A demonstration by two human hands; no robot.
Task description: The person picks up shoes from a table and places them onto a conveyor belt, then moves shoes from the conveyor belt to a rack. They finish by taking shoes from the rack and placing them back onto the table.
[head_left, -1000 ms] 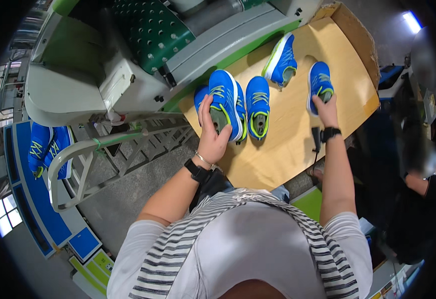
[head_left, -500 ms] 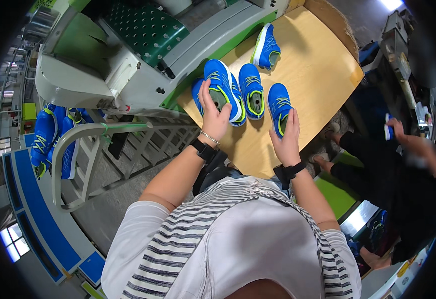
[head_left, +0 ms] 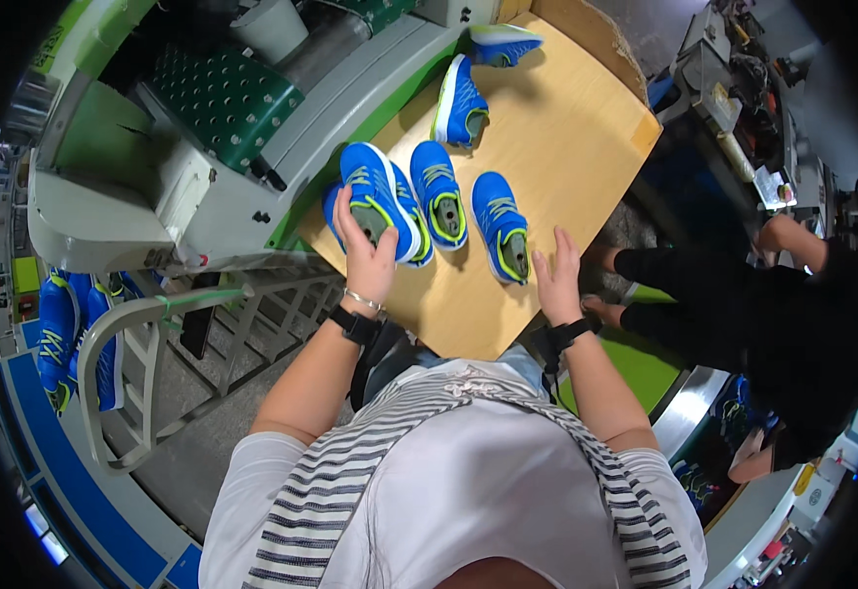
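My left hand (head_left: 370, 259) is closed around the heel end of a blue sneaker (head_left: 382, 175) with a white sole and lime collar. Its fingers lie along one side and the thumb on the other. That sneaker leans over others, partly covering them. Just right of it stands another blue sneaker (head_left: 439, 187), untouched. My right hand (head_left: 557, 279) is open, fingers stretched out, a little right of the heel of the rightmost sneaker (head_left: 496, 211), apart from it. Farther up the board, one sneaker (head_left: 459, 106) lies tilted.
The shoes rest on a wooden board (head_left: 566, 128) beside a grey-green machine (head_left: 340, 98). At its far end another sneaker (head_left: 507, 43) lies on its side. More sneakers (head_left: 59, 334) sit left, behind a metal rail (head_left: 169, 304). A person in black (head_left: 792, 334) is at the right.
My right hand has come away from the rightmost sneaker. My left hand keeps its hold. The view has shifted, and a further sneaker shows at the board's far end.
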